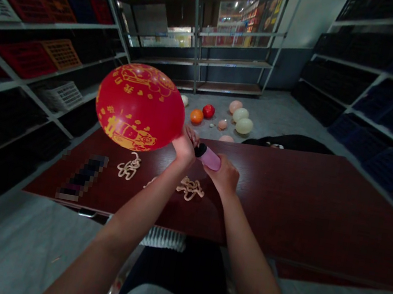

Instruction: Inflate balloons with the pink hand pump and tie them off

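A large red balloon (140, 107) with yellow printed figures and characters is swollen full above the left part of the table. My left hand (186, 146) is closed around its neck. In my right hand (227, 175) is a pink balloon pump (210, 158) with a black end, which points at my left hand. My fingers hide the balloon's mouth, so I cannot tell whether the pump sits inside it. On the tabletop below lie a pile of pale uninflated long balloons (190, 189) and a second such pile (129, 166) further left.
The dark red-brown table (297, 200) spans the view in front of me. A blurred-out flat dark object (83, 177) lies at its left. Beyond it, several round balloons, one orange (196, 116), rest on the floor. Metal shelves (234, 65) with crates (26, 56) stand around.
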`<state>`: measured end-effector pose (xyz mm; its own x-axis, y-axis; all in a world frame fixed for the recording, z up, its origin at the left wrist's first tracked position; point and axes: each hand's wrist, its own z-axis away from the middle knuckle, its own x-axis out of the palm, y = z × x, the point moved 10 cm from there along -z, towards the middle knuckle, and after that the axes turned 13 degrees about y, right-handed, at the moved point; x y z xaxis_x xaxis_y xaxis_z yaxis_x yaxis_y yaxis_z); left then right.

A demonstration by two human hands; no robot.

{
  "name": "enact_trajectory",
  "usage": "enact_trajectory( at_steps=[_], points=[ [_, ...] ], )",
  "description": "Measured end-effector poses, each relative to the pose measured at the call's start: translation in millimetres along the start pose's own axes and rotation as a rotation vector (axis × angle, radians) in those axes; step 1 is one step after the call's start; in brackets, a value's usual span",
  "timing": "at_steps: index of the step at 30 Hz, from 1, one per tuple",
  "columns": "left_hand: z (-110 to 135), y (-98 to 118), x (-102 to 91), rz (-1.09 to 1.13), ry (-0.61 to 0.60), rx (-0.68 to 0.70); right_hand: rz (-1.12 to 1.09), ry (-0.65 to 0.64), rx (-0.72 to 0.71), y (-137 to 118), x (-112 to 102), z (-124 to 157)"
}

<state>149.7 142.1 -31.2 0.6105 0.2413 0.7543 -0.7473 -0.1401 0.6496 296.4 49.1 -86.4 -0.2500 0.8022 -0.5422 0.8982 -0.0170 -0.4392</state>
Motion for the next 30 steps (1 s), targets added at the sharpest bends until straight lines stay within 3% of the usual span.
enact_trajectory(
  at_steps=[9,16,19,24,27,30],
  points=[
    [-28.4,50.2,-77.0,0.023,0.263,-0.047,0.122,-0.083,-0.253,-38.6,2.8,11.4],
    [-46.9,117.4,-104.2,0.062,0.294,-0.004,0.126,-0.12,-0.346,-50.0,9.3,16.8],
    [-47.8,144.7,-96.2,0.078,0.271,0.046,0.086,-0.101,-0.337,-49.4,10.0,16.9],
    [-27.8,166.9,-47.7,0.1,0.061,0.234,-0.014,-0.06,-0.225,-35.6,6.4,12.3],
    [-10.2,156.8,-22.5,0.102,-0.034,0.316,-0.057,-0.027,-0.152,-24.7,3.3,9.1],
    [1.1,128.4,-8.6,0.083,-0.068,0.322,-0.087,-0.025,-0.105,-17.3,4.8,7.5]
  ],
)
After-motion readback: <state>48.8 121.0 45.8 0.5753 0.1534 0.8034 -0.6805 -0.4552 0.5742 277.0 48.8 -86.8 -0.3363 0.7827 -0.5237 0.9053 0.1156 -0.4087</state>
